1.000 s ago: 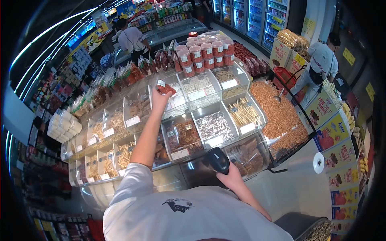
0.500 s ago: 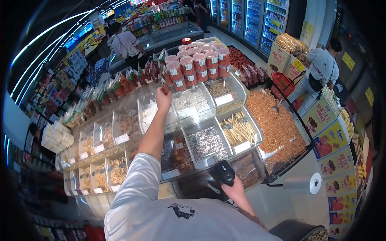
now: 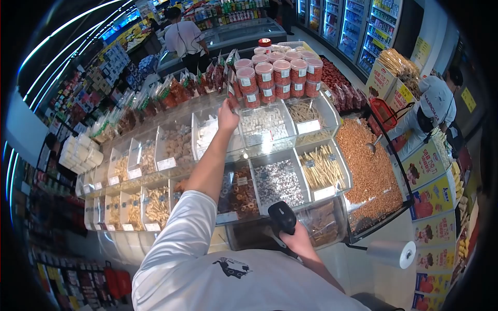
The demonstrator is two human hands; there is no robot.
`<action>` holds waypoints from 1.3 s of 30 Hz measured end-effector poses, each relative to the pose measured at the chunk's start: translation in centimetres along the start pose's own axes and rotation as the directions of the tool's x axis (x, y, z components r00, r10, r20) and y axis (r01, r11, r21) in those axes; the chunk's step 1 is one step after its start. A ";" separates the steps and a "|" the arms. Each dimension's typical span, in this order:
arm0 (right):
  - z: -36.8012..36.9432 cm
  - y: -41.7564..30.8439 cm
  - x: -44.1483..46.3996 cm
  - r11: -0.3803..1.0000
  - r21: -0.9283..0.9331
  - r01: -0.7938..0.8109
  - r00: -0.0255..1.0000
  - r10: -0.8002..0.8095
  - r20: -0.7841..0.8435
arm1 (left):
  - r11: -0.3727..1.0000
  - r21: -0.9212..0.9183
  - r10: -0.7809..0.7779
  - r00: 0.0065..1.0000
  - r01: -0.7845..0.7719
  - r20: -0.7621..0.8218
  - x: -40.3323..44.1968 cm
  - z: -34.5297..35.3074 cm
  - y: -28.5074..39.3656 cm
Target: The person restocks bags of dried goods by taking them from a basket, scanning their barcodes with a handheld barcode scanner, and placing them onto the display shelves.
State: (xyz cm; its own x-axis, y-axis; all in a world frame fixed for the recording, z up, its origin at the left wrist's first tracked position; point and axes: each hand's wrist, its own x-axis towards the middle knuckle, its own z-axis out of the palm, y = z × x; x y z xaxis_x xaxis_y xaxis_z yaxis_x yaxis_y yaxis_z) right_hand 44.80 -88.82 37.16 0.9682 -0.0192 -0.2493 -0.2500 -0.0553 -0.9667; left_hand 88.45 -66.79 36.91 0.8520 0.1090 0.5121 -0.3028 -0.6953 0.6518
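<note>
My left arm reaches out over the bins, and my left hand [image 3: 228, 118] is closed on a clear bag of reddish dried food [image 3: 232, 93] at the end of a row of bags. The fingertips are partly hidden. Beside that bag are stacked round tubs [image 3: 264, 75] with pale lids and red contents. Near my body, my right hand [image 3: 295, 237] grips the handle of a black barcode scanner [image 3: 282, 216]. The scanner's head points up and away from me, above the front bins. Below the left arm lies a compartment of white pieces [image 3: 206, 129].
Clear-fronted bins [image 3: 275, 181] of dried goods fill the counter. A heap of orange-brown kernels [image 3: 365, 160] with a metal scoop [image 3: 371, 147] lies right. A plastic bag roll [image 3: 399, 254] juts out near me. One person [image 3: 436, 106] bends at right; another [image 3: 182, 39] stands beyond the counter.
The head view has turned, so the counter sits further right in the picture. My right hand has tilted the scanner more upright. My left hand stays at the bag.
</note>
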 end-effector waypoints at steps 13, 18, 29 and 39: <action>-0.1 0.2 0.0 0.998 -0.052 -0.036 0.999 0.035 -0.013 | 0.995 0.032 -0.099 0.992 0.096 0.084 -0.1 -0.2 0.4; 0.1 0.5 -0.4 0.997 -0.074 -0.023 1.000 0.021 -0.020 | 0.999 -0.029 0.042 0.998 -0.041 0.041 0.2 0.9 -1.7; 1.9 -2.0 -4.3 0.977 -0.212 -0.016 0.997 0.001 -0.071 | 0.955 -0.161 0.243 0.969 -0.248 -0.050 -9.9 -6.4 1.1; 9.6 -2.5 -6.8 0.956 -0.293 -0.026 0.997 0.047 0.067 | 0.588 -0.361 -0.296 0.608 0.724 0.737 -49.1 -21.0 -4.0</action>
State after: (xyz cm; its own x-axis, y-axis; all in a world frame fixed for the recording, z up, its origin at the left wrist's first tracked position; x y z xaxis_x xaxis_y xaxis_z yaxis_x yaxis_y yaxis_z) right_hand 38.88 -78.93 40.68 0.9534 0.0456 -0.2982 -0.2651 -0.3449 -0.9004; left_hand 38.88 -54.49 20.90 0.9221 -0.2515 -0.2942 0.2850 -0.0732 0.9557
